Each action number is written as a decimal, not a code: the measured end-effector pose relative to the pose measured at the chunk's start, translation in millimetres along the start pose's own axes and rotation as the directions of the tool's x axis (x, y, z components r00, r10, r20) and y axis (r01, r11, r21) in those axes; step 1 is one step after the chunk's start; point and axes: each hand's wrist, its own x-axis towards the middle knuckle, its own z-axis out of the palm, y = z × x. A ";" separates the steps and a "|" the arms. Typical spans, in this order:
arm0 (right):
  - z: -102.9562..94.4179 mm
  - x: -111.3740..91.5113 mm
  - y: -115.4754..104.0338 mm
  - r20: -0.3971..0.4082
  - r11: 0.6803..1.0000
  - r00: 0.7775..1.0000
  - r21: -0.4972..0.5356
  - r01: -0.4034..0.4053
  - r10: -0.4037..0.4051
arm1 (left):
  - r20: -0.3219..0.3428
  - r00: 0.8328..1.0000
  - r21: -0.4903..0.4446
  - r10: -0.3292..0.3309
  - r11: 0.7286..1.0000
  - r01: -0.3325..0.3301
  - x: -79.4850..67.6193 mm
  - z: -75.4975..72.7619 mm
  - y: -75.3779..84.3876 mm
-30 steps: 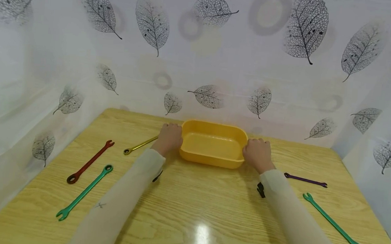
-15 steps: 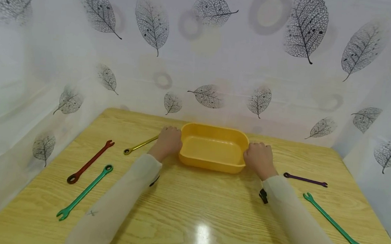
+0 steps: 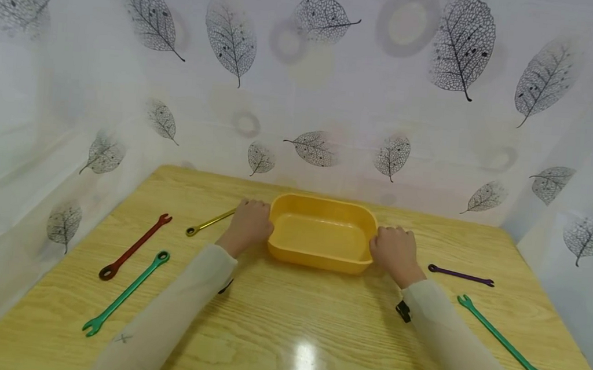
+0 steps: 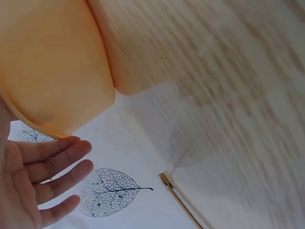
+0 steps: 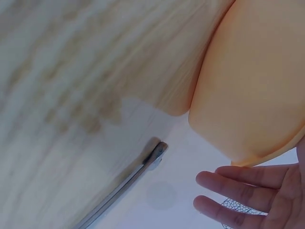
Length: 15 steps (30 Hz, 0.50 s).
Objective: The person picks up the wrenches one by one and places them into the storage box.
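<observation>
A yellow plastic basin (image 3: 319,261) stands upright on the wooden table, with nothing inside. My left hand (image 3: 248,225) holds its left end by the rim, and my right hand (image 3: 396,252) holds the opposite end. In the left wrist view, the fingers (image 4: 62,155) reach beneath the rim of the basin (image 4: 52,57), with the thumb side at the frame's edge. The right wrist view likewise has fingers (image 5: 238,183) under the rim, beside the basin's outer wall (image 5: 252,81).
Left of the basin lie a gold wrench (image 3: 210,223), a red wrench (image 3: 136,248) and a green wrench (image 3: 126,295). A purple wrench (image 3: 461,274) and another green wrench (image 3: 505,342) lie to the right. Leaf-patterned white curtain (image 3: 334,106) borders the table's back and sides.
Both hands have drawn the basin toward me, away from the table's back edge, keeping their hold on its ends. The wrenches have stayed in place.
</observation>
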 end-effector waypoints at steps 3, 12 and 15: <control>-1.4 -3.4 -0.8 -0.006 1.000 1.000 0.001 -0.001 0.001 | 0.021 1.000 0.011 -0.008 1.000 0.007 -2.6 0.1 -0.3; -4.1 -11.5 -3.1 -0.012 1.000 1.000 0.008 0.012 -0.012 | 0.016 1.000 -0.014 0.000 1.000 0.000 -9.6 -1.5 -0.8; -4.7 -14.5 -4.3 -0.007 1.000 1.000 0.017 0.019 -0.019 | 0.032 0.999 -0.033 -0.007 0.999 0.008 -12.4 -2.6 -1.5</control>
